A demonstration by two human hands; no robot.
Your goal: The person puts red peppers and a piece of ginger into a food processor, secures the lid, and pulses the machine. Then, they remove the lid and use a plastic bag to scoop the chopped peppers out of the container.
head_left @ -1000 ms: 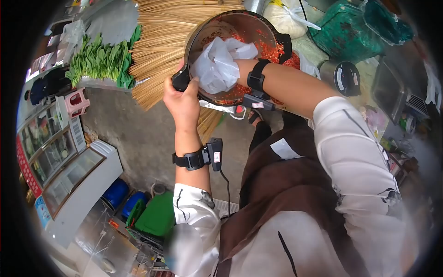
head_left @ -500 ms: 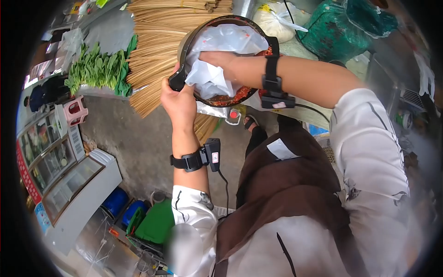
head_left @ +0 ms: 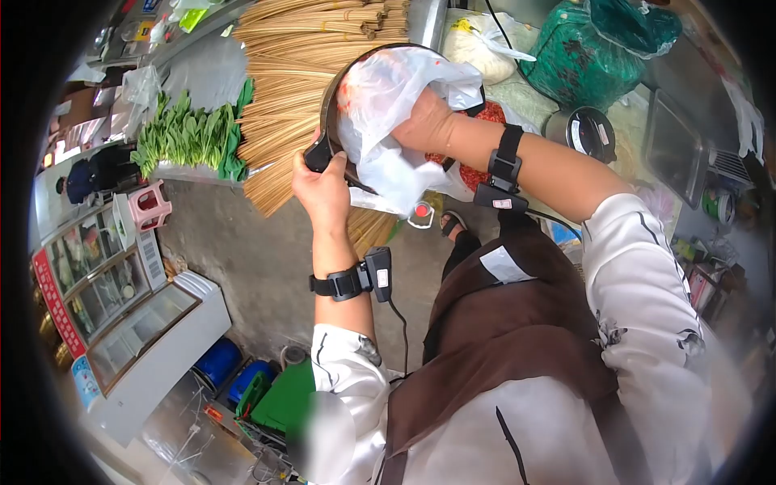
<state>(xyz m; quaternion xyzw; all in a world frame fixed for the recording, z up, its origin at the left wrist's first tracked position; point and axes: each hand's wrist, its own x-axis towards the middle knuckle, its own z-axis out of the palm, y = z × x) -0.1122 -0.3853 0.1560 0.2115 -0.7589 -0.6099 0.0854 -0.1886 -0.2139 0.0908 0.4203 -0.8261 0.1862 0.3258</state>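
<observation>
My left hand (head_left: 322,187) grips the black handle of a round pot (head_left: 330,121), which is tilted over the counter. Inside the pot my right hand (head_left: 422,123) is wrapped in a white translucent plastic bag (head_left: 380,149); its fingers are hidden by the plastic. The bag has red smears and spreads over the pot's rim. Chopped red chili (head_left: 490,113) shows to the right of my right wrist, partly under plastic.
Bundles of wooden sticks (head_left: 279,89) lie behind and left of the pot. Leafy greens (head_left: 190,136) are farther left. At the right are a green bag (head_left: 570,65), a dark round container (head_left: 594,133) and a metal tray (head_left: 677,149). A white bag (head_left: 478,48) sits at the back.
The plastic bag has been spread out and lifted, covering more of the pot's opening. The pot is more tilted, and more red chili shows at the right.
</observation>
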